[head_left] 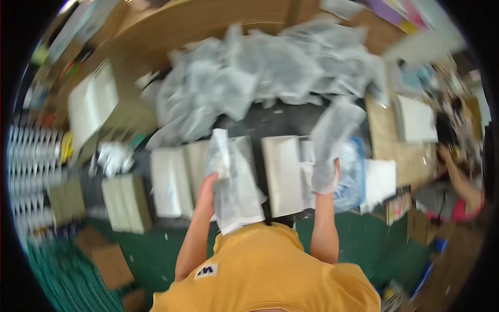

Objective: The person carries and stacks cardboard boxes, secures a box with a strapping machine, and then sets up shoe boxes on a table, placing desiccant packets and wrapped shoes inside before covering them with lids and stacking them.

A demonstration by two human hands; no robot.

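Note:
My left hand [208, 191] is closed on the edge of a flat translucent white bag [236, 195], with a narrow white paper piece [220, 151] at its top. On the right, my right hand [330, 182] holds the lower end of a wrapped grey-white bundle [335, 135] that stands up and leans right; most of its fingers are behind the wrapping. Open pale boxes [171, 182] are on the dark table beside my left hand, and another pale box [283, 177] lies between my hands.
A heap of translucent wrapped items [270, 67] spans the table's back. A blue-rimmed bin [351, 177] is right of my right hand. Green-grey boxes [125, 203] and a large carton [104, 104] are at left. Another person's arm [462, 179] shows at far right.

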